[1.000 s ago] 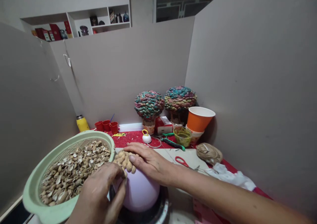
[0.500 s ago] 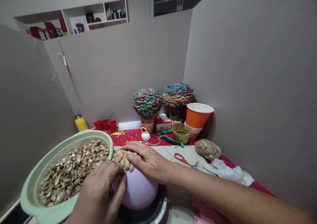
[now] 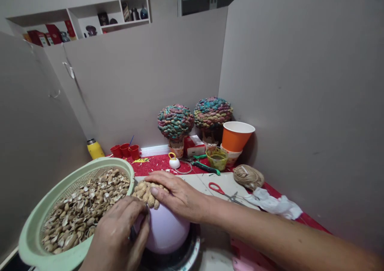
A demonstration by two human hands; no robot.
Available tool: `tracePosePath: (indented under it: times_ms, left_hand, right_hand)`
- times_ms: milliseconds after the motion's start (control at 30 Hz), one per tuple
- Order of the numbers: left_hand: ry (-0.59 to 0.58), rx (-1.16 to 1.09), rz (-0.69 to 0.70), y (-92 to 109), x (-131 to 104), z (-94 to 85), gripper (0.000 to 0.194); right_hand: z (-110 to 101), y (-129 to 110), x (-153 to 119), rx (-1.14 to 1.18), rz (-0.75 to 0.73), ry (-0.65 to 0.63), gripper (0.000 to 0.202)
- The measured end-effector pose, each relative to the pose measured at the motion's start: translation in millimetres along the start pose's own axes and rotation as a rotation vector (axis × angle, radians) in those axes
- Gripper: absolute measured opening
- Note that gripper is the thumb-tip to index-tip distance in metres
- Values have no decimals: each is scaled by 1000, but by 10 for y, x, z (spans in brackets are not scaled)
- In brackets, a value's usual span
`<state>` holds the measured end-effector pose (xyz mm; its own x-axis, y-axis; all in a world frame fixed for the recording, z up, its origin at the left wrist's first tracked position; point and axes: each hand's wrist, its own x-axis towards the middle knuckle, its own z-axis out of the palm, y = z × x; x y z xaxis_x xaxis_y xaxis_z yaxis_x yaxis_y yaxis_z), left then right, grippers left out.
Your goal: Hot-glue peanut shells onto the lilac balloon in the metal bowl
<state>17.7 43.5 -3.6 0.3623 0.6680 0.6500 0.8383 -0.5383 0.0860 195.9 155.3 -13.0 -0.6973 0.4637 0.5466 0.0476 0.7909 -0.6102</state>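
Observation:
A pale purple balloon (image 3: 169, 229) sits in a dark round holder (image 3: 194, 249), its upper part covered with peanut shells (image 3: 147, 193). My right hand (image 3: 180, 195) rests over these shells, fingers stretched across the top and thumb lying on the nearer side. At the balloon's left side, my left hand (image 3: 118, 229) has thumb and fingertips brought together just below the shells. Whatever is between those fingertips is hidden. Left of it stands a green basket (image 3: 28, 235) full of loose peanut shells (image 3: 81, 207).
Red scissors (image 3: 216, 188), a ball of twine (image 3: 249, 177) and a white plastic bag (image 3: 279, 205) lie to the right. Behind are green-handled pliers (image 3: 207, 168), an orange paper bucket (image 3: 237, 139), small red cups (image 3: 134, 152) and two colourful shell-covered trees (image 3: 175, 122). Grey partitions enclose the table.
The whole view has shifted slightly, so things appear a little further left. Both hands keep nearly the same places on the balloon.

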Motion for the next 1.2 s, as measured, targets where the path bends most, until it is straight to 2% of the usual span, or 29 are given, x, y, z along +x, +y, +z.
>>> tracePosePath:
  times_ms: [133,300,467,600,733,833,1033,1200]
  left_hand:
    - [10,7,15,-2,21,31,13]
    - [86,13,45,1,30,61,13]
    - [83,-16,64,17,-11,33,16]
    - [72,-58,6,25,-72,-24,24]
    - [172,-62,-102,-12,-163,-101,30]
    - [195,-68,-186,-50,-210,-104,31]
    - [86,-101,-244,-75,-186,135,45]
    - [58,-157,-257,-71,-214,340,54]
  right_hand:
    - [4,-2,-11,3,-7,14,37]
    - [4,9,-12,22,-14,15,37]
    - [4,2,-19,27,-22,-2,37]
    - [5,-9,-33,31,11,-5,35]
    - [11,15,-56,36,47,-5,37]
    - [13,54,-81,48,72,2,38]
    - [6,95,-132,71,96,31,43]
    - [10,100,-176,80,84,43,42]
